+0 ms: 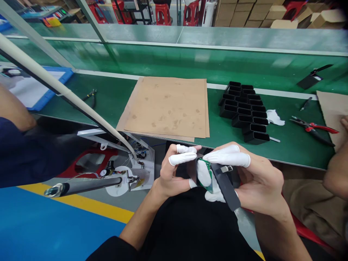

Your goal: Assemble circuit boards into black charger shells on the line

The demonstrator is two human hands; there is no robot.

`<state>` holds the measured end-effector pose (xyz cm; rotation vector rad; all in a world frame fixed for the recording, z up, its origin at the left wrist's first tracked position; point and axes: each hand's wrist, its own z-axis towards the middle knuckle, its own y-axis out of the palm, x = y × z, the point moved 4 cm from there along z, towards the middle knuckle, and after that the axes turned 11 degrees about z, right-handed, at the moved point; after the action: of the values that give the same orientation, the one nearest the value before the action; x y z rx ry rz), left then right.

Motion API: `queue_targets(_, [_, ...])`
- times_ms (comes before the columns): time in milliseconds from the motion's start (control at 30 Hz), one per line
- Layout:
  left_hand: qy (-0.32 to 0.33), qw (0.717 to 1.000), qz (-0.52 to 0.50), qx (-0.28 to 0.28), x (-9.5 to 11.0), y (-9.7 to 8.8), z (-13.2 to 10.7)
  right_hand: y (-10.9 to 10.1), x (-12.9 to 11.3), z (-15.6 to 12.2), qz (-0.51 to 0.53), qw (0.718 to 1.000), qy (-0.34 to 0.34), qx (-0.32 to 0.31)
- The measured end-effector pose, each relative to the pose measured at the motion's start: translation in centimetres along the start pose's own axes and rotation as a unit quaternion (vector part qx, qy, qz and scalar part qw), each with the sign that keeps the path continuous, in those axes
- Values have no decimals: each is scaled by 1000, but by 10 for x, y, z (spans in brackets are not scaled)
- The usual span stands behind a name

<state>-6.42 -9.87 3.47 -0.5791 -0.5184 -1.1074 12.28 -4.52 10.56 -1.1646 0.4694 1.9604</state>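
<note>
My left hand (172,172), with white finger covers on some fingers, pinches a dark plastic case (191,169) seen nearly side-on. My right hand (258,179), also in white finger covers, grips a green circuit board (209,187) with a white blob (203,174) on its face. Beside the board, a flat black antenna-like piece (227,190) with a small metal fitting slants down along my right fingers. Board and case meet or nearly meet between my hands; the exact contact is hidden. Both hands are in front of the bench edge.
Brown cardboard sheets (168,105) lie on the green bench. Several open black cases (241,112) stand right of them, near red-handled pliers (311,127), white tissue (275,117) and a black device (310,80). A pale pole (67,94) crosses the left. Other people's arms are at both sides.
</note>
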Motion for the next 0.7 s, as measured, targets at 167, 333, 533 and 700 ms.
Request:
queue_targets(167, [-2,1000,1,-3,0,0,2,-1,0,1,-4,1000,1,-4])
queue_targets(333, [4,1000,2,-5,2,0,4,-1,1,1,-5,1000,-3,-16])
queue_targets(533, [-10,1000,-7,-8,3,0,6,-1,1,0,-6,1000,-9,-15])
queue_targets(700, [-2,1000,-14,-6,2,0,5,0,2,-1,-8,1000,-6,-11])
